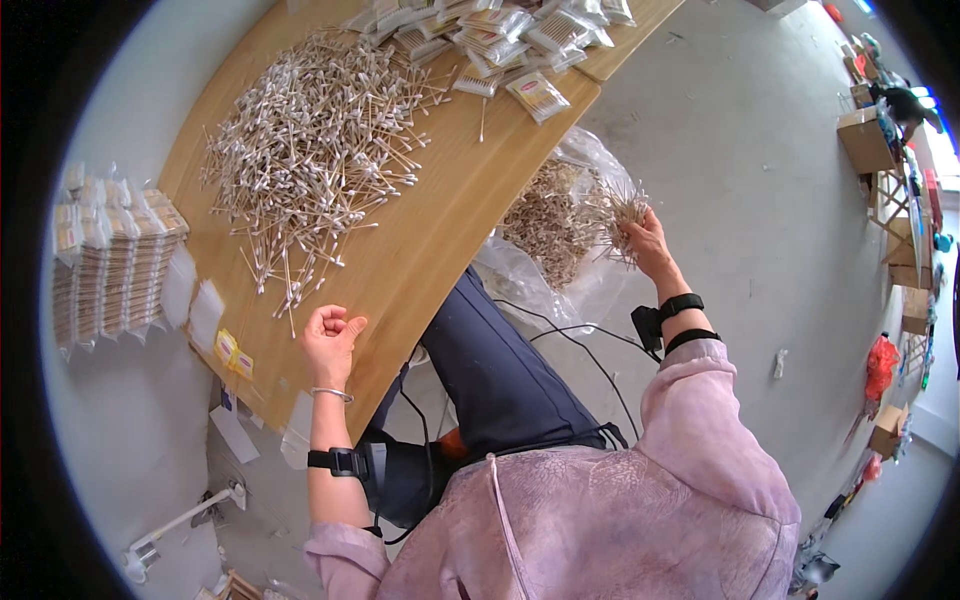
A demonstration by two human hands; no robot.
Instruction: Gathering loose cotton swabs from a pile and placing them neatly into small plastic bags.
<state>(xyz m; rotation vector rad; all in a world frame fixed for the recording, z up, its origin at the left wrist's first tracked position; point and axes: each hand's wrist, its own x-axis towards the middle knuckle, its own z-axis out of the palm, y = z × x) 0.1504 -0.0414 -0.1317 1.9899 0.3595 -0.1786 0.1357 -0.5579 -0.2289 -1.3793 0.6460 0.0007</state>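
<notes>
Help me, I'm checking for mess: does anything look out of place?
A lone swab lies on the table, apart from the heap, and a pale scrap lies on the floor; both look stray.

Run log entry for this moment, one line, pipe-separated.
left hand: loosely curled near swab pile | right hand: gripping thin sticks near clear bag | table: filled packets

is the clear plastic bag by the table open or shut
Open; the clear plastic bag is spread wide, with thin tan sticks showing inside.
</notes>
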